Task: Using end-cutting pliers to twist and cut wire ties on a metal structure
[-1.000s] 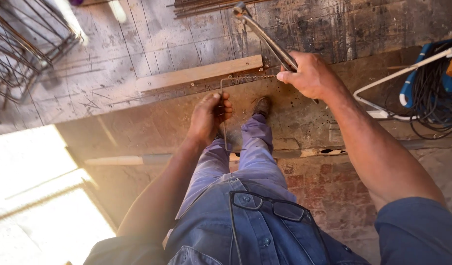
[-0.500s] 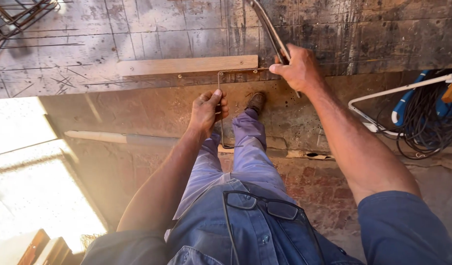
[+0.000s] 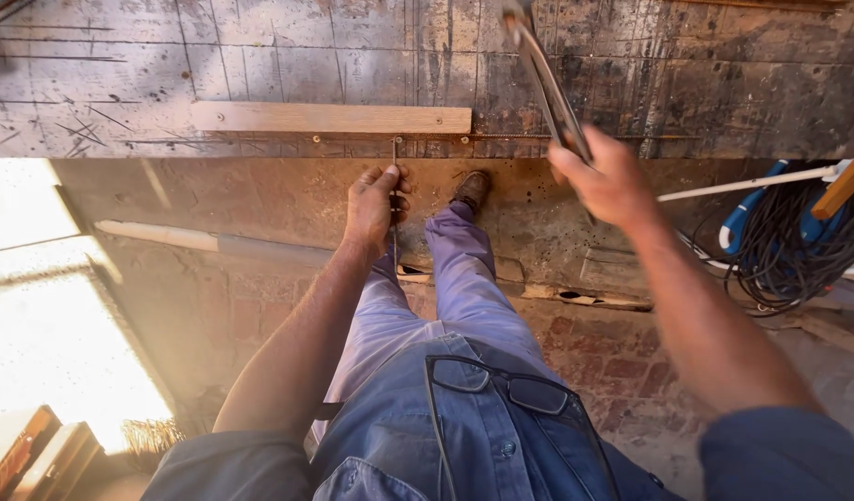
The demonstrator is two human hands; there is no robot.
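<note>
The left hand point(image 3: 375, 206) pinches a thin rod point(image 3: 394, 176) upright at the table point(image 3: 288, 56) edge below the wooden strip point(image 3: 329, 118), while the right hand point(image 3: 605, 181), closed on a long tool point(image 3: 545, 79), could likely strike those fingers if its aim drifts left.

Right hand point(image 3: 605, 181) and the long metal tool point(image 3: 547, 79) are motion-blurred; the tool's upper end is cut off at the top edge. The thin rod point(image 3: 394, 153) is partly hidden within the left hand's point(image 3: 376, 204) grip. The cable coil point(image 3: 784, 246) is cropped at the right edge.
</note>
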